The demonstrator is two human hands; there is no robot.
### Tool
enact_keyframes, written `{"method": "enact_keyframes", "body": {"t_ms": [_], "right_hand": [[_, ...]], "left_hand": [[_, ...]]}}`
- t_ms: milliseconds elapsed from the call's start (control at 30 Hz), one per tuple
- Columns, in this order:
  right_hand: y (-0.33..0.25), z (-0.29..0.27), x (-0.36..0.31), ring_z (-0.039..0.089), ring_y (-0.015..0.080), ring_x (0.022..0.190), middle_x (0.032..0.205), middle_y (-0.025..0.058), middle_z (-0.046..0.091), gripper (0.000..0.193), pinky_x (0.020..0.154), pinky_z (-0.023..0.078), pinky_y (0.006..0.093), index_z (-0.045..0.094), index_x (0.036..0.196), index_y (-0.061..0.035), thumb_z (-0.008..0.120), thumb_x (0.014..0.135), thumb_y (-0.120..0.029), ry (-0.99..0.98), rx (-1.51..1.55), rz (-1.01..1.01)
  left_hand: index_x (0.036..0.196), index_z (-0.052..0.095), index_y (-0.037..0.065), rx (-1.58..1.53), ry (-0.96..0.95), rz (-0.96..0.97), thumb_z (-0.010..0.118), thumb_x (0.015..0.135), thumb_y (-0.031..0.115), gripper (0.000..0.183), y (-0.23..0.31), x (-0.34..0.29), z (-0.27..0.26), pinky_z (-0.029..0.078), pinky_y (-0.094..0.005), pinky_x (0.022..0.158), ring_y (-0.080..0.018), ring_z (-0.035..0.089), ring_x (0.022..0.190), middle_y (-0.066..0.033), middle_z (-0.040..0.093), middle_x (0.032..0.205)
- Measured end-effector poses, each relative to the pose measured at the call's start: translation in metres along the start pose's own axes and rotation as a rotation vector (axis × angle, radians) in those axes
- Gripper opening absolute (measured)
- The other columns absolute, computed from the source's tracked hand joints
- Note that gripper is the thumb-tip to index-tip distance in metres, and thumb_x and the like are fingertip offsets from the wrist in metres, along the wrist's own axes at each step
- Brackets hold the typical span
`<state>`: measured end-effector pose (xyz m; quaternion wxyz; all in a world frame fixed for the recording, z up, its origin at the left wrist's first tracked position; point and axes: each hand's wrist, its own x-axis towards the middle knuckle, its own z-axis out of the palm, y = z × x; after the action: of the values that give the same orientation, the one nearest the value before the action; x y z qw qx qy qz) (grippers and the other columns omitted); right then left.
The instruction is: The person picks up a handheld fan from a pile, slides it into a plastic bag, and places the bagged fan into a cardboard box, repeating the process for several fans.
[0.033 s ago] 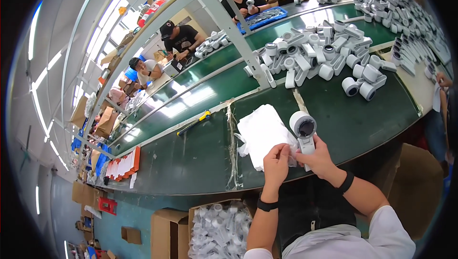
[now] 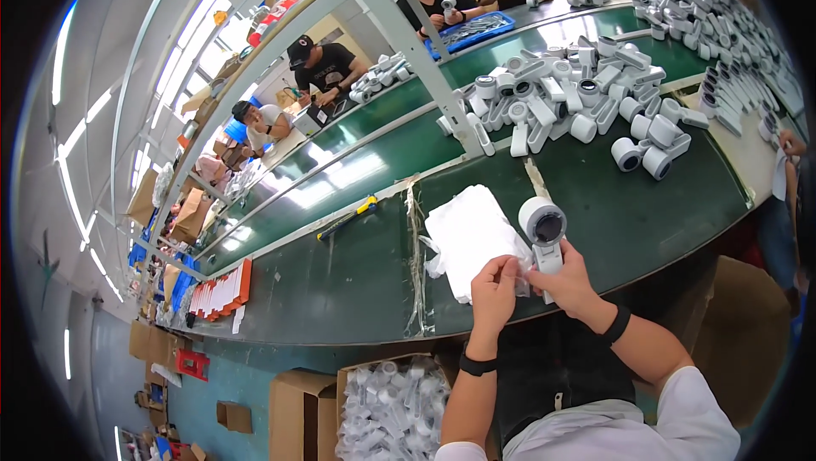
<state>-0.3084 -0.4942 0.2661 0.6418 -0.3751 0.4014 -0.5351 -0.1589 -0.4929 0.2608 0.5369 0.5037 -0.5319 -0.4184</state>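
Note:
My right hand (image 2: 568,284) is closed around the handle of a white handheld device (image 2: 541,216). Its round, barrel-shaped head points up, with a dark circular end facing me. Close beside it, my left hand (image 2: 495,289) pinches the edge of a thin clear plastic bag (image 2: 522,276), near the handle's lower end. How far the bag reaches over the handle is hard to make out. Just beyond my left hand, a stack of white bags or sheets (image 2: 469,236) lies on the green table (image 2: 340,278).
A large heap of similar white devices (image 2: 557,100) covers the table's far right. A yellow-and-black cutter (image 2: 348,216) lies left. Below the edge stands a carton of bagged devices (image 2: 395,406). A metal post (image 2: 425,62) rises ahead; several co-workers sit across the belt (image 2: 365,134).

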Motion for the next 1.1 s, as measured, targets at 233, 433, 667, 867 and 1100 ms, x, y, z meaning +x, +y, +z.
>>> {"method": "enact_keyframes", "body": {"t_ms": [233,433,667,867,1100], "right_hand": [[-0.002,0.011,0.003,0.059,0.0112,0.064,0.085,0.0053,0.062,0.042,0.054,0.049,0.0265,0.052,0.105,-0.0013,0.075,0.071,-0.005,0.001,-0.062,-0.053],[0.001,0.018,0.006,0.059,0.0103,0.066,0.084,0.0048,0.061,0.039,0.054,0.049,0.0254,0.054,0.105,-0.0005,0.074,0.071,-0.003,0.067,-0.097,-0.138],[0.006,0.015,0.009,0.056,0.0114,0.057,0.078,0.0040,0.058,0.035,0.051,0.047,0.0258,0.050,0.104,-0.0023,0.065,0.073,0.002,0.128,-0.105,-0.159],[0.006,0.012,0.014,0.055,0.0124,0.055,0.077,0.0042,0.056,0.034,0.050,0.046,0.0265,0.049,0.104,-0.0030,0.064,0.074,0.003,0.154,-0.096,-0.156],[0.002,-0.014,0.005,0.060,0.0119,0.063,0.084,0.0042,0.062,0.041,0.057,0.050,0.0273,0.051,0.109,-0.0027,0.072,0.074,-0.003,0.070,-0.146,-0.111]], "left_hand": [[0.101,0.065,-0.004,-0.132,0.027,-0.068,0.062,0.096,0.018,0.023,-0.004,-0.001,0.000,0.047,-0.0223,0.068,-0.0086,0.059,0.073,-0.0035,0.067,0.083],[0.100,0.064,-0.004,-0.213,0.048,-0.052,0.059,0.098,0.018,0.023,-0.005,-0.002,0.005,0.045,-0.0216,0.065,-0.0067,0.056,0.070,-0.0013,0.064,0.079],[0.102,0.057,0.003,-0.884,0.140,-0.265,0.050,0.102,0.017,0.016,-0.001,0.003,-0.010,0.050,-0.0270,0.064,-0.0118,0.060,0.074,-0.0005,0.059,0.085],[0.103,0.061,0.002,-0.577,0.103,-0.276,0.057,0.098,0.018,0.017,0.004,-0.002,-0.020,0.044,-0.0232,0.059,-0.0072,0.055,0.068,0.0022,0.058,0.079],[0.091,0.067,0.000,-0.296,0.297,-0.173,0.062,0.094,0.015,0.016,0.003,-0.002,-0.005,0.036,-0.0217,0.047,-0.0036,0.045,0.052,0.0038,0.055,0.064]]}}
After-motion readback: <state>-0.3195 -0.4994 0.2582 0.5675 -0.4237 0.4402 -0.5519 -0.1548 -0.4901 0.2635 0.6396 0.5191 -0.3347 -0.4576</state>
